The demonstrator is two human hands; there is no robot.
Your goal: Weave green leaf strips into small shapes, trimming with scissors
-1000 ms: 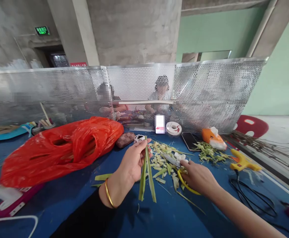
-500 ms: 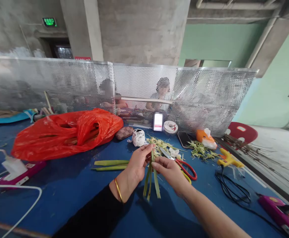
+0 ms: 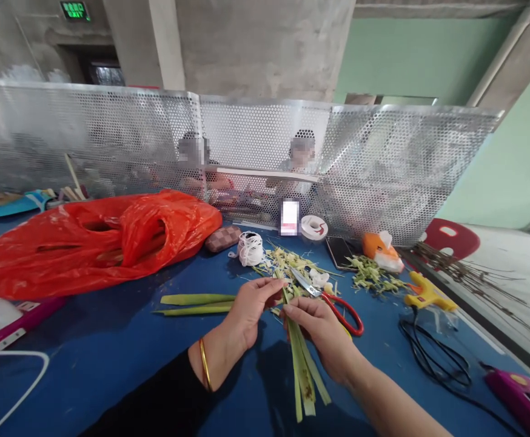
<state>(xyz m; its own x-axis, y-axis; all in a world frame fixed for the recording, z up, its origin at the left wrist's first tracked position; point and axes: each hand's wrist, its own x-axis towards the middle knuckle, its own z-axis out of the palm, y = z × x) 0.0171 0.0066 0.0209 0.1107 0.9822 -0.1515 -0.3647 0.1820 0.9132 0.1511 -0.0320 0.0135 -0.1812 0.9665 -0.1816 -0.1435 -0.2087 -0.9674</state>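
Between my two hands is a bunch of long green leaf strips, their lower ends fanned out and hanging toward me. My left hand, with a gold bangle at the wrist, pinches the top of the strips. Lower down, the thumb and fingers of my right hand close on the same strips. Just past my right hand lie red-handled scissors, blades pointing away to the left. Two green leaf pieces rest on the table left of my left hand. Pale green shavings are scattered beyond my fingers.
On the blue table are a red plastic bag, a ball of white string, a ribbon spool, a dark phone, a tissue pack and a yellow glue gun. A perforated metal screen stands behind, with people beyond it.
The leaf strips have swung, their lower ends now reaching further toward me and to the right. Both hands still grip them. The camera view has shifted closer and tilted down.
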